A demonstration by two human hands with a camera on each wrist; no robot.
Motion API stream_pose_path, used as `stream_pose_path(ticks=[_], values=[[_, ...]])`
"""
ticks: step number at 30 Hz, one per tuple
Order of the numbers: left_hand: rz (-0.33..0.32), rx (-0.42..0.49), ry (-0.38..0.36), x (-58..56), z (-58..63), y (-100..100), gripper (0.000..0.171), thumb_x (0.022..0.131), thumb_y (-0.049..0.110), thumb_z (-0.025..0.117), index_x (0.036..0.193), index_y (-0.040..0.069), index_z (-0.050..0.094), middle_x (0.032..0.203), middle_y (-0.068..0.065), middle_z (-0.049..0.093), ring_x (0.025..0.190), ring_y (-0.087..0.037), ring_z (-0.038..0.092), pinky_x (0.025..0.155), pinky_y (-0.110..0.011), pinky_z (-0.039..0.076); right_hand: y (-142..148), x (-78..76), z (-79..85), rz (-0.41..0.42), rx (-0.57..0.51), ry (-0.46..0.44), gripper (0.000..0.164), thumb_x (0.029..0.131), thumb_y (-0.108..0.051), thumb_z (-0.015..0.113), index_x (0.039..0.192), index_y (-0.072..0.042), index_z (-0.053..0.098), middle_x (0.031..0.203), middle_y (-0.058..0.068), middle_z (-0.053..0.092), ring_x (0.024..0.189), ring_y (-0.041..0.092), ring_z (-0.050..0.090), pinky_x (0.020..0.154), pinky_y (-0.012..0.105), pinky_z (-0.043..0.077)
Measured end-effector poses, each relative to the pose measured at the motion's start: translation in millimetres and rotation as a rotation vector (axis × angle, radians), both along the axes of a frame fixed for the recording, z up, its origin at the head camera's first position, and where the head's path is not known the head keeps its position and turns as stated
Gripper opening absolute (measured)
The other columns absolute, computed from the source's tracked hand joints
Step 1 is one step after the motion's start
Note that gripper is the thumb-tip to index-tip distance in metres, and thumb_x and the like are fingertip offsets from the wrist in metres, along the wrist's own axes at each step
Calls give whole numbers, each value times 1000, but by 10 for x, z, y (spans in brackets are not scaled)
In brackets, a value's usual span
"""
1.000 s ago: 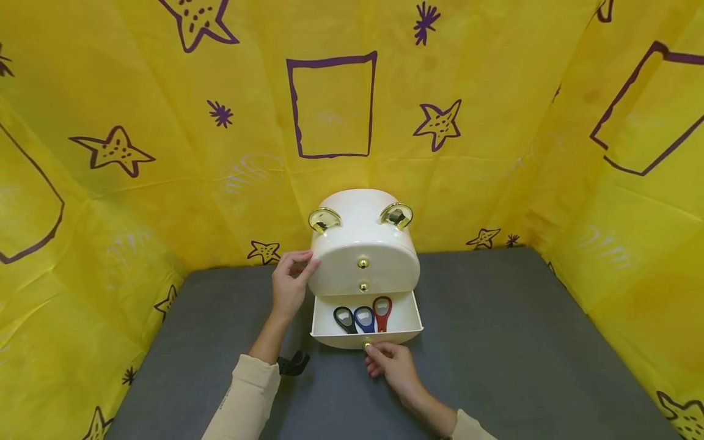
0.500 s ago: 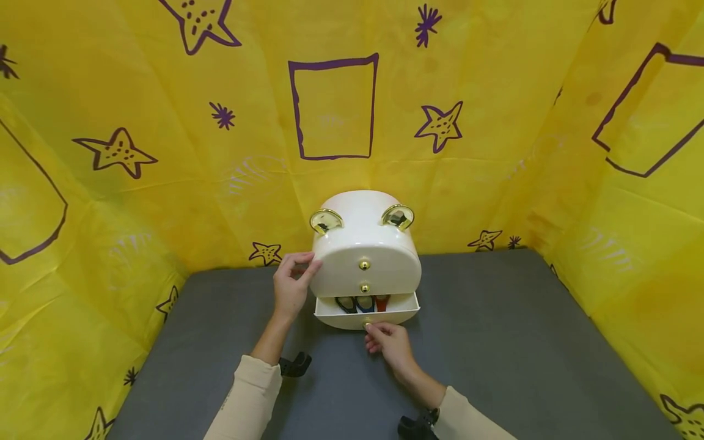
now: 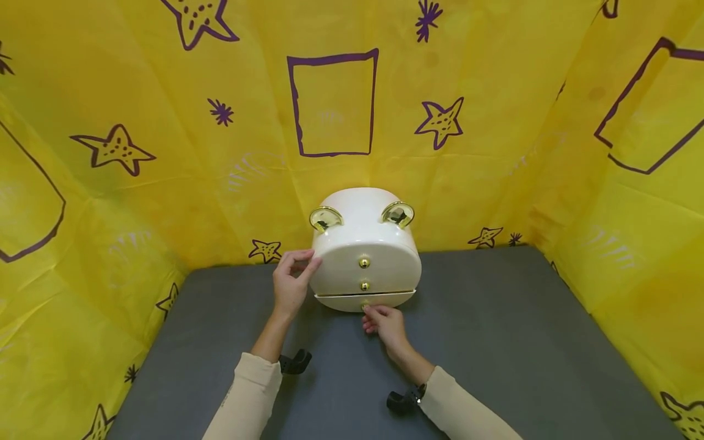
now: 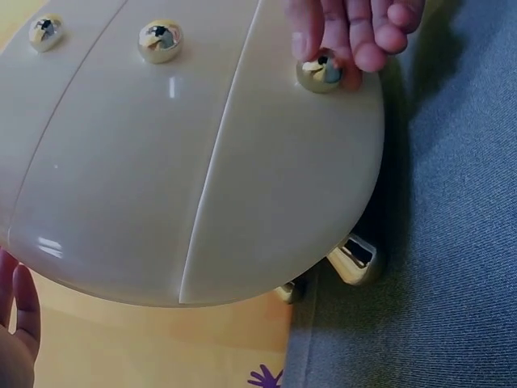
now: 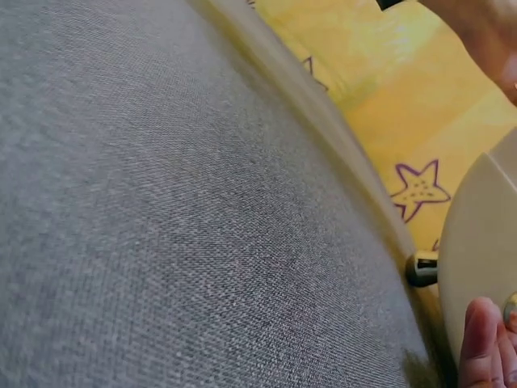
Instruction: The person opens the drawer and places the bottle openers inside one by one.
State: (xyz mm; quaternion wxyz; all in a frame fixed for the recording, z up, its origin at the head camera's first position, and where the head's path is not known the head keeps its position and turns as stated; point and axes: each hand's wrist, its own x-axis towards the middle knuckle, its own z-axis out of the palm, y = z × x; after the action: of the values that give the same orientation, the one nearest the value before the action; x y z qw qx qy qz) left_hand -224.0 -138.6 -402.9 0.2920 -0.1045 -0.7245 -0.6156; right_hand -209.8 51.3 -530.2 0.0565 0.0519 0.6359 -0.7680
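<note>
A glossy white drawer box [image 3: 363, 217] with gold ear-like pieces stands against the yellow backdrop. My right hand [image 3: 385, 324] pinches the gold knob [image 4: 320, 71] of its bottom drawer [image 3: 335, 301]. A thin dark line shows above this drawer front, and its upper corners jut out slightly. What lies in the drawer is hidden. My left hand [image 3: 291, 282] touches the box's left side with thumb and fingertips, and in the left wrist view it shows at the lower left corner, by the rim. Two upper knobs, one being the middle knob [image 4: 160, 40], are untouched.
The box stands on a dark grey tabletop [image 3: 495, 342]. Yellow cloth [image 3: 247, 183] printed with stars and frames rises behind and on both sides. Small gold feet, one seen low down as a gold foot [image 4: 354, 259], support the box. Black straps circle both wrists.
My right hand has pushed the bottom drawer inward by its knob, from well out to nearly flush. The black, blue and red bottle openers in it have gone from sight. My left hand stays put.
</note>
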Motion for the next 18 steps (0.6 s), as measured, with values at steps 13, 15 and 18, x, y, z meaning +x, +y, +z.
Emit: stream_pose_path(ticks=[13,15,18], values=[[6,-52,24,6,-32,-12,29,83,-2,73,110,-11,68,99,-34,58,85,-8,57,71,-8,48,-8,-16,37,51,18,23,33,96,-11,60,99,22,58,67,1,64,56,8,59,53,21,51],[5,-49,17,10,-38,-3,27,83,-2,73,108,-11,69,98,-34,57,86,-12,57,70,-7,47,-10,-26,20,45,15,15,33,97,-11,59,100,22,58,67,2,64,56,8,59,53,21,51],[1,-36,16,-3,-35,6,26,83,-2,73,107,-11,69,98,-33,57,87,-16,57,70,-7,47,-13,-65,-16,36,6,3,33,97,-11,58,101,21,58,67,1,63,55,8,59,52,20,50]])
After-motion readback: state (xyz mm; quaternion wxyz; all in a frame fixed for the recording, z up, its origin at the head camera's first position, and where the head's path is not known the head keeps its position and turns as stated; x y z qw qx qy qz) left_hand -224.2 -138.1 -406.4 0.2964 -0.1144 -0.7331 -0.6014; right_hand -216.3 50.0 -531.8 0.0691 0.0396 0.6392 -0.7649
